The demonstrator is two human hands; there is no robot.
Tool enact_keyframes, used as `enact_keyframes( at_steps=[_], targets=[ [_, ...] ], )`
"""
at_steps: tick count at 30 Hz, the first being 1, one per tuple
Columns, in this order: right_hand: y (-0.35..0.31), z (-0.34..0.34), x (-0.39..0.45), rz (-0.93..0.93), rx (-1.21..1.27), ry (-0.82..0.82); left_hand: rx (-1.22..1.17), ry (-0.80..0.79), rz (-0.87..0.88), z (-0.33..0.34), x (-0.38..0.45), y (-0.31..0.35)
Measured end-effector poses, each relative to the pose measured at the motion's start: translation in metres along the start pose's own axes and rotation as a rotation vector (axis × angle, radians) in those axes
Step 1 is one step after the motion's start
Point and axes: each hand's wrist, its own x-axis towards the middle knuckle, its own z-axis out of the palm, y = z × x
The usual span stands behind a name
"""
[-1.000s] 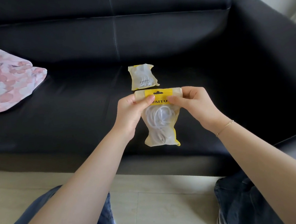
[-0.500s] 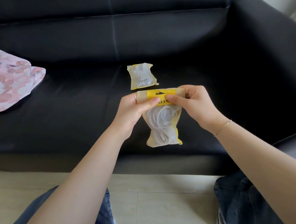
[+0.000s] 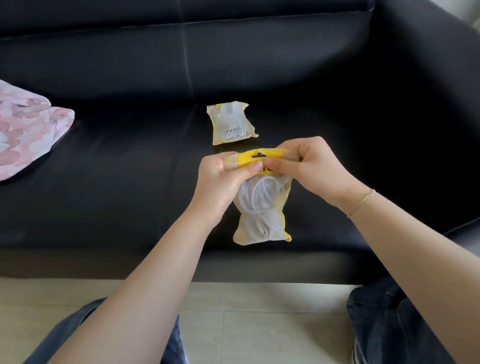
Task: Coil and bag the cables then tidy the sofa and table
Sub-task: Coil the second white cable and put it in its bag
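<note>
Both thumbs now meet at the strip's centre | sofa [image 3: 119, 176] black, second bag [image 3: 232, 122] mid-seat | held bag [image 3: 260, 208] above front edge, yellow-trimmed, coiled white cable inside | left hand [image 3: 221, 180], right hand [image 3: 311, 168] pinch its top strip

Yellow-edged pouch [image 3: 262, 208], black sofa [image 3: 119, 176], pink-patterned bag [image 3: 11, 135]

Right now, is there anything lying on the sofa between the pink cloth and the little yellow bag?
No. In the head view, only bare black sofa seat lies between the pink cloth and the small yellow bag.
</note>
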Motion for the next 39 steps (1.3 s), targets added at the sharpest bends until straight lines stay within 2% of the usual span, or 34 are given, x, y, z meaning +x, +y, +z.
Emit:
enact_keyframes(
  at_steps=[7, 10, 14, 18, 24, 28, 32, 33, 34, 37, 39],
  targets=[
    [0.002, 0.011, 0.0, -0.028, -0.081, 0.091, 0.031, 0.013, 0.018, 0.002, 0.001, 0.0],
    [0.003, 0.013, -0.001, -0.019, -0.068, 0.074, 0.015, 0.016, 0.008, 0.002, 0.0, 0.002],
    [0.006, 0.004, 0.0, 0.032, 0.015, 0.078, -0.029, 0.061, -0.076, -0.002, 0.002, 0.0],
    [0.012, 0.009, -0.001, 0.053, 0.024, 0.212, -0.05, -0.02, -0.173, -0.012, 0.007, -0.002],
    [0.014, 0.012, -0.001, 0.128, 0.065, 0.296, -0.042, 0.12, -0.142, -0.016, 0.006, -0.004],
    [0.012, 0.013, -0.001, 0.123, 0.097, 0.338, -0.042, 0.123, -0.134, -0.011, 0.012, -0.003],
    [0.013, 0.008, 0.001, 0.152, 0.124, 0.425, -0.121, 0.198, -0.198, 0.003, 0.033, 0.001],
    [0.014, 0.004, 0.003, 0.173, 0.129, 0.458, -0.056, 0.232, -0.159, 0.006, 0.041, -0.001],
    [0.015, 0.0, 0.005, 0.199, 0.132, 0.492, 0.107, 0.252, -0.088, 0.007, 0.052, -0.003],
    [0.018, -0.011, 0.009, 0.247, 0.139, 0.565, 0.889, 0.166, 0.113, 0.009, 0.088, -0.012],
    [0.02, -0.018, 0.014, 0.26, 0.136, 0.582, 1.127, 0.112, 0.176, 0.015, 0.113, -0.011]
  ],
)
